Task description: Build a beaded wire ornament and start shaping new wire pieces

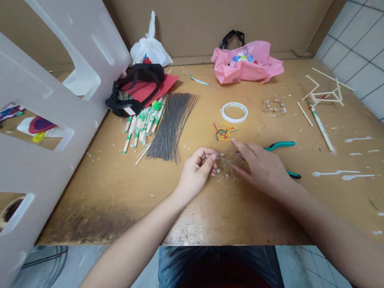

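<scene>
Brown desk (114,191), and the wire tangle (226,175) lies near centre: left hand (200,168) pinches its left edge, right hand (263,165) spreads fingers apart opposite; loops seem formed, loose ends apparently unfinished.

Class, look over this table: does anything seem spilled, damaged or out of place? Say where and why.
Yes. White streaks mark the right side of the table, looking like spilled drips. Near its left front edge is a dark patch, perhaps a stain, unlike the lighter surface around it.
</scene>
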Demonstrator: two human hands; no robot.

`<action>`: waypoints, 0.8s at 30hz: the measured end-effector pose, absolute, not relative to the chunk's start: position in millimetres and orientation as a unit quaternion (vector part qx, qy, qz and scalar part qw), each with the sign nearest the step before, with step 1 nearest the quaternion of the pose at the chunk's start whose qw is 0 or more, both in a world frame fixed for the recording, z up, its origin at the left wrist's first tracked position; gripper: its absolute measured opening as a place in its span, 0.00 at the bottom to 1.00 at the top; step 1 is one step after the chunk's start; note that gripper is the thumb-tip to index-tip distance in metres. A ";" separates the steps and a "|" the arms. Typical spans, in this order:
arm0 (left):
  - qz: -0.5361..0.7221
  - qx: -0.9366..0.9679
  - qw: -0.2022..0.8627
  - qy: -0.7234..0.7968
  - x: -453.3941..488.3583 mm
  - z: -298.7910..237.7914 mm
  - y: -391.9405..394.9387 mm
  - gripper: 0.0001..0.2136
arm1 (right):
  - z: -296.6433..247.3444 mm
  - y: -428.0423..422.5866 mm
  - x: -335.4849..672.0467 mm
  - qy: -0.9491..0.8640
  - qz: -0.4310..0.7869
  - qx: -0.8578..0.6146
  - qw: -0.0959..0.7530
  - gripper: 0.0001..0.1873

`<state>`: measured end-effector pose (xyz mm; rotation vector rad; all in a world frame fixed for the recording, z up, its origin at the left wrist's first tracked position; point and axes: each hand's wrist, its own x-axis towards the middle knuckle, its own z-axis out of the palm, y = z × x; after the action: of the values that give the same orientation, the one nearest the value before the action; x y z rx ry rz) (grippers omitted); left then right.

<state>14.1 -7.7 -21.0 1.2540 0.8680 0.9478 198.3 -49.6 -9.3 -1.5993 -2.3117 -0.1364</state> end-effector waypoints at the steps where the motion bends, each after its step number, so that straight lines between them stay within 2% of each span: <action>1: 0.414 0.547 0.622 0.378 13.9 -21.3 -7.2 0.13 | -8.8 -49.7 198.7 -0.811 -0.044 -0.559 0.166 0.30; 6: 0.404 0.549 0.624 0.382 13.9 -21.1 -7.3 0.13 | -7.4 -48.2 201.1 -0.796 0.049 -0.558 0.229 0.27; 10: 0.391 0.566 0.614 0.387 13.8 -21.5 -8.8 0.13 | -10.0 -45.3 202.2 -0.713 0.199 -0.594 0.316 0.19; 13: 0.382 0.575 0.608 0.391 13.2 -21.9 -9.4 0.12 | -10.3 -43.9 201.4 -0.645 0.307 -0.600 0.360 0.18; 18: 0.369 0.572 0.618 0.393 12.8 -20.9 -9.2 0.12 | -8.5 -42.2 200.5 -0.591 0.401 -0.593 0.373 0.20; 24: 0.370 0.562 0.625 0.395 12.7 -20.1 -8.9 0.13 | -9.9 -41.4 201.5 -0.569 0.441 -0.579 0.382 0.20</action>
<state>12.7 -8.9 -20.1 1.2907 0.9056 0.8494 201.5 -41.4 -9.9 -1.4779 -1.4528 1.1248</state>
